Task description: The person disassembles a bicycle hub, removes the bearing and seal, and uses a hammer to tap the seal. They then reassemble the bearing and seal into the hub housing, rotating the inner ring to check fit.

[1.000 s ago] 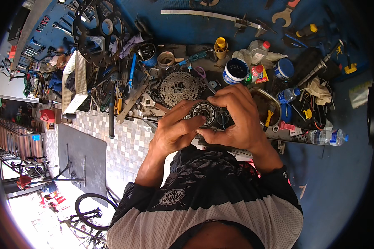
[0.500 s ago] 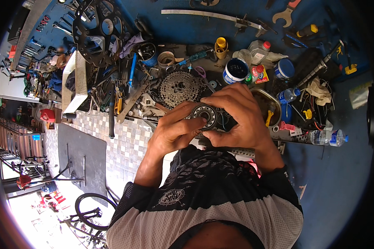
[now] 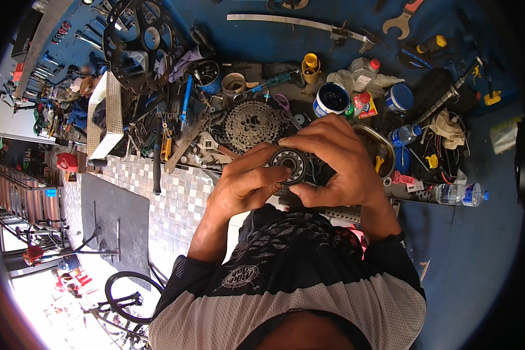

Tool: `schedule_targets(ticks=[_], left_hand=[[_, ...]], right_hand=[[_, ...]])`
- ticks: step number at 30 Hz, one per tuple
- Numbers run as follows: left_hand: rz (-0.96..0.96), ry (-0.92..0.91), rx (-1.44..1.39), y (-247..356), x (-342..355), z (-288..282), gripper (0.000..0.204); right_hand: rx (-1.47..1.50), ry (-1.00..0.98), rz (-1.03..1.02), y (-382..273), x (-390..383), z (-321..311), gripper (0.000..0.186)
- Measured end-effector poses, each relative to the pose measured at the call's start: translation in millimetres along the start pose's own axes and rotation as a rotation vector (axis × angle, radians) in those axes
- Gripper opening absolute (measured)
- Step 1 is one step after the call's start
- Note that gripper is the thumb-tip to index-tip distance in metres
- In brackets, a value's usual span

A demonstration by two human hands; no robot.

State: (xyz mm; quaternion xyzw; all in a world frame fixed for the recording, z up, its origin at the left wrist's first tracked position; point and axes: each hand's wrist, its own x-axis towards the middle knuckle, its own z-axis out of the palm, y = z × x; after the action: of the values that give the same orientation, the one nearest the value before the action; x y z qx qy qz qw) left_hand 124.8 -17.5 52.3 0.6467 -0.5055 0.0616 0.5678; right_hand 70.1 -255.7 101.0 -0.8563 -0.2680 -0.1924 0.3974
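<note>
Left hand (image 3: 242,181) holds bearing (image 3: 288,156) | right hand (image 3: 341,169) curved alongside, grip unclear | gears (image 3: 249,129) just behind | bottle (image 3: 454,193) at bench's (image 3: 304,98) front right corner

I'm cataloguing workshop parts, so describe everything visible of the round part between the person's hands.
The round part is dark, apparently metal, with a paler ring of small pieces, like bearing balls, around a dark centre. It sits near the middle of the picture, face toward the camera. The left hand holds it, one fingertip over its face. The right hand curls beside it; whether it touches is unclear.
</note>
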Motion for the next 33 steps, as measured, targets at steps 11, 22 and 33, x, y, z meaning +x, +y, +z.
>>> schedule_targets(ticks=[11,22,33], left_hand=[[-0.049,0.011,-0.042,-1.3,-4.5,2.1,0.039],[-0.014,-0.007,0.026,-4.6,-3.1,1.6,0.024],[-0.192,0.062,-0.051,7.2,-5.9,4.5,0.051]], right_hand=[[-0.006,0.009,0.015,2.4,-0.9,-0.9,0.064],[-0.056,0.106,0.03,-2.1,-3.1,8.4,0.057],[-0.058,0.106,0.038,-3.6,-4.4,7.5,0.059]])
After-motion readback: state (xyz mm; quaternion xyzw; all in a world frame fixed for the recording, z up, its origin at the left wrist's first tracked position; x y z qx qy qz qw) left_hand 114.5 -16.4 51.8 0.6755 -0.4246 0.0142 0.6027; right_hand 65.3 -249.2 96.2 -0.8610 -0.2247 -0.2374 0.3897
